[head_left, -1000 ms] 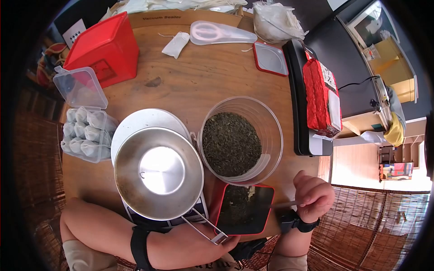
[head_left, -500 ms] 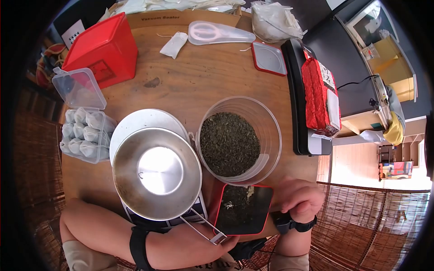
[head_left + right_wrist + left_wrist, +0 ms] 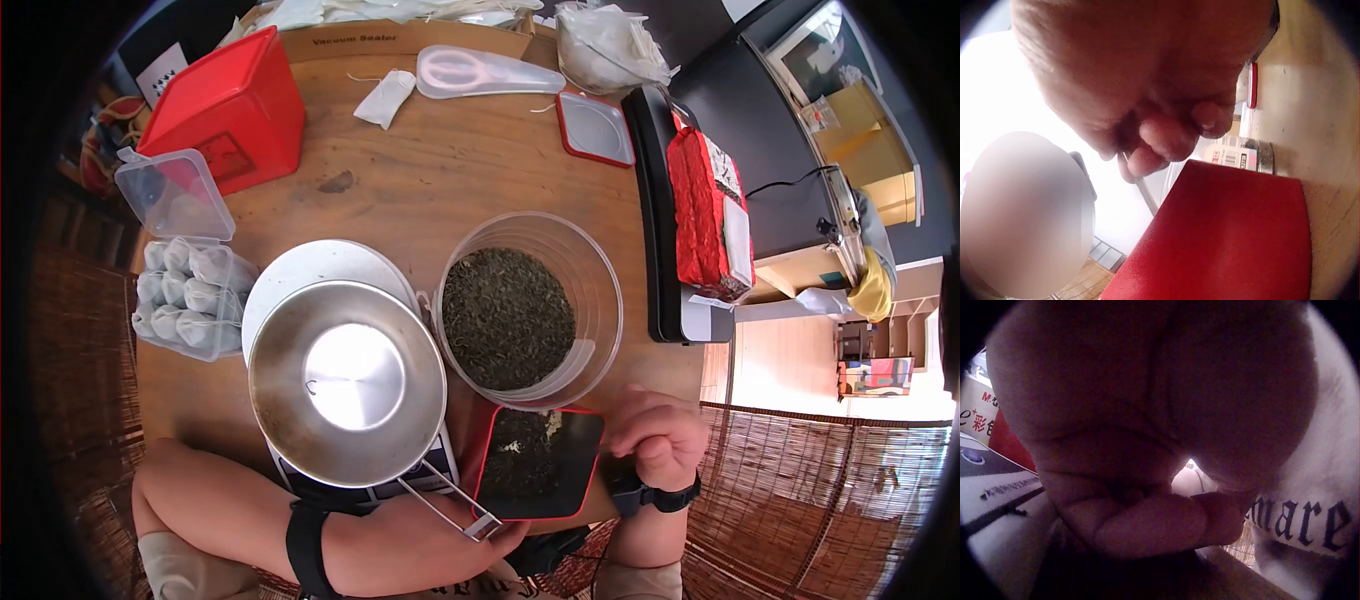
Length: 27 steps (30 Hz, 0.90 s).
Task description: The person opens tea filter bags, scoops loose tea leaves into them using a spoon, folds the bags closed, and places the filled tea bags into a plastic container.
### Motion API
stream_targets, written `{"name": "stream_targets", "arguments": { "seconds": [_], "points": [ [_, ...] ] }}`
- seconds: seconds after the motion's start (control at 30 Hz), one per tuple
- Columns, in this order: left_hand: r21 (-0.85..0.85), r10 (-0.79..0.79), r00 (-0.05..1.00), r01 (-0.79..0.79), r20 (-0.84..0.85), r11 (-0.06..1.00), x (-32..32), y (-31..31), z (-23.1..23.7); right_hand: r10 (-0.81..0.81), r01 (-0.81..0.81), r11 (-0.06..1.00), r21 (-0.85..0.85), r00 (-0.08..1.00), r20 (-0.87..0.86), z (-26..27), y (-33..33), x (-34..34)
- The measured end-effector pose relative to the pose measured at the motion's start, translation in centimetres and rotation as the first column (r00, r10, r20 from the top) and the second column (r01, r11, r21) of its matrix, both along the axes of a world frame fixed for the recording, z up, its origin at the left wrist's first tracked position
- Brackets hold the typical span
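Note:
My left hand point(image 3: 440, 530) lies below the pan's wire handle point(image 3: 452, 492), beside the red-rimmed tin point(image 3: 482, 465); the left wrist view shows its fingers point(image 3: 1147, 528) loosely curled, with nothing visible in them. The metal pan point(image 3: 275, 420) sits on the white scale point(image 3: 290, 270). At the tin's right side is my right hand point(image 3: 660, 435), fingers curled around a thin utensil point(image 3: 1147, 199), whose far end is hidden. Dark leaves with pale bits point(image 3: 520, 460) lie in the tin. Behind it stands a clear tub point(image 3: 605, 300) of dark leaves point(image 3: 510, 320).
On the left are a clear box of filled pouches point(image 3: 190, 295) and a red container point(image 3: 240, 110). Farther back lie a white pouch point(image 3: 385, 100), cased scissors point(image 3: 485, 72) and a red-edged lid point(image 3: 597, 130). A red package point(image 3: 705, 210) rests on a black appliance point(image 3: 655, 230) at right.
My right hand has moved left, closer to the tin, and the utensil seen across the tin's edge is hardly visible in the head view. More pale bits show in the tin.

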State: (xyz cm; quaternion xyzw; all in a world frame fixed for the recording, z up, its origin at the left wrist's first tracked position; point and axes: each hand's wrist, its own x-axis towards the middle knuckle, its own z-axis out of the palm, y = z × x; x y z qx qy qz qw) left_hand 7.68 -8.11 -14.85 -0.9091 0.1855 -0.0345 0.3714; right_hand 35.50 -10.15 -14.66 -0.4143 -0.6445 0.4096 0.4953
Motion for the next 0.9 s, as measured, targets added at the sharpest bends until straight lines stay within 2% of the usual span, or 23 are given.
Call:
{"name": "stream_targets", "arguments": {
  "seconds": [0.07, 0.13, 0.17, 0.23, 0.27, 0.33, 0.47, 0.53, 0.57, 0.63, 0.67, 0.73, 0.77, 0.83, 0.9],
  "points": [
    [0.016, -0.012, 1.000, 0.012, 0.000, 1.000, 0.0, 0.1, 0.5, 0.026, -0.026, 1.000, -0.018, 0.999, -0.021, -0.1, -0.2, 0.0],
    [-0.116, 0.106, 0.993, -0.112, -0.060, 0.987, -0.3, -0.4, 0.7, 0.052, -0.053, 0.998, -0.032, 0.998, -0.043, -0.3, -0.3, 0.2],
    [-0.116, 0.106, 0.993, -0.112, -0.060, 0.987, -0.3, -0.6, 0.4, 0.018, -0.017, 1.000, 0.009, 0.995, -0.093, -0.5, -0.4, 0.3],
    [-0.234, 0.124, 0.991, -0.134, -0.058, 0.963, -0.3, -0.7, -0.3, -0.013, 0.020, 0.999, 0.046, 0.990, -0.143, -0.7, -0.7, 0.7],
    [-0.234, 0.125, 0.990, -0.136, -0.059, 0.963, -0.4, -0.8, -0.5, -0.079, 0.097, 0.991, 0.091, 0.981, -0.178, -0.7, -0.8, 0.9],
    [-0.038, 0.024, 0.999, -0.025, -0.034, 0.999, -0.2, -0.3, 0.0, -0.188, 0.224, 0.961, 0.162, 0.959, -0.214, -0.7, -0.7, 0.9],
    [-0.071, 0.002, 0.999, -0.005, -0.042, 0.997, 0.0, 0.2, 0.8, -0.166, 0.192, 0.962, 0.193, 0.976, -0.142, -1.0, -0.5, 1.2],
    [0.028, -0.005, 1.000, 0.006, -0.027, 1.000, -0.1, 0.1, 0.7, -0.077, 0.082, 0.983, 0.163, 0.996, -0.040, -0.9, -0.2, 0.7],
    [0.030, -0.005, 1.000, 0.005, -0.027, 1.000, -0.1, 0.1, 0.4, -0.076, 0.082, 0.983, 0.166, 0.996, -0.040, -0.7, 0.0, 0.5],
    [-0.072, 0.017, 1.000, -0.015, 0.024, 0.997, -0.2, -0.1, -0.2, 0.049, -0.047, 0.998, 0.051, 0.998, -0.035, -0.3, 0.0, 0.1],
    [-0.074, 0.017, 1.000, -0.015, 0.024, 0.997, -0.2, -0.3, -0.4, 0.049, -0.047, 0.998, 0.050, 0.998, -0.035, -0.3, -0.1, 0.1],
    [0.068, -0.013, 1.000, 0.013, -0.006, 0.998, -0.2, -0.4, -0.3, 0.013, -0.005, 0.996, 0.091, 0.995, -0.095, -0.2, -0.2, 0.1],
    [0.070, -0.012, 1.000, 0.013, -0.006, 0.997, -0.2, -0.4, -0.3, 0.014, -0.005, 0.996, 0.092, 0.995, -0.095, -0.4, -0.2, 0.2],
    [-0.010, 0.012, 1.000, -0.013, -0.025, 1.000, -0.3, -0.5, -0.3, -0.116, 0.140, 0.977, 0.162, 0.981, -0.153, -0.8, -0.5, 0.7],
    [0.027, -0.005, 1.000, 0.004, 0.005, 1.000, -0.2, -0.3, -0.4, -0.148, 0.173, 0.970, 0.169, 0.978, -0.148, -0.9, -0.7, 0.9]
  ]
}}
